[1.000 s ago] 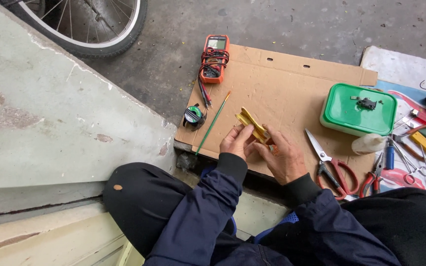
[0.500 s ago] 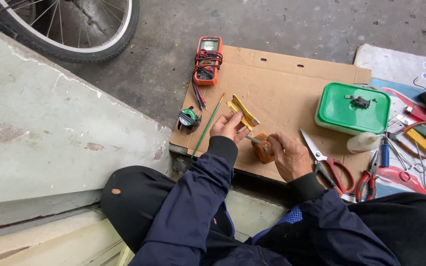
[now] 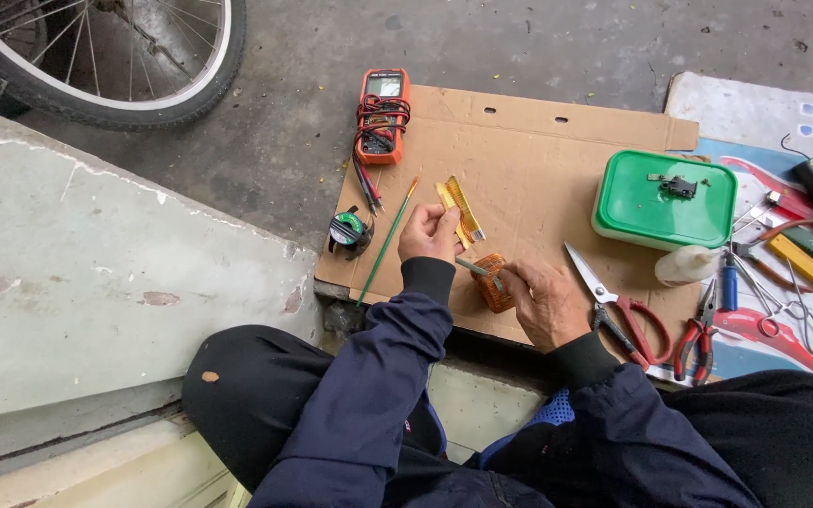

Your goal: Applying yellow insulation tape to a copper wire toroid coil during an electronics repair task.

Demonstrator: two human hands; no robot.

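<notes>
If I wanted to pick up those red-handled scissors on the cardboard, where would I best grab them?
Take the scissors by the red handle loops, coming from the near side, the person's side. The blades lie open, points toward the far left, and the loops sit by the cardboard near edge, just beside the right hand.

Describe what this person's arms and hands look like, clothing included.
Both arms wear dark navy jacket sleeves with black ribbed cuffs at the wrists. The left hand and right hand are bare: no gloves, rings or watch visible. No markings show on the sleeves.
</notes>
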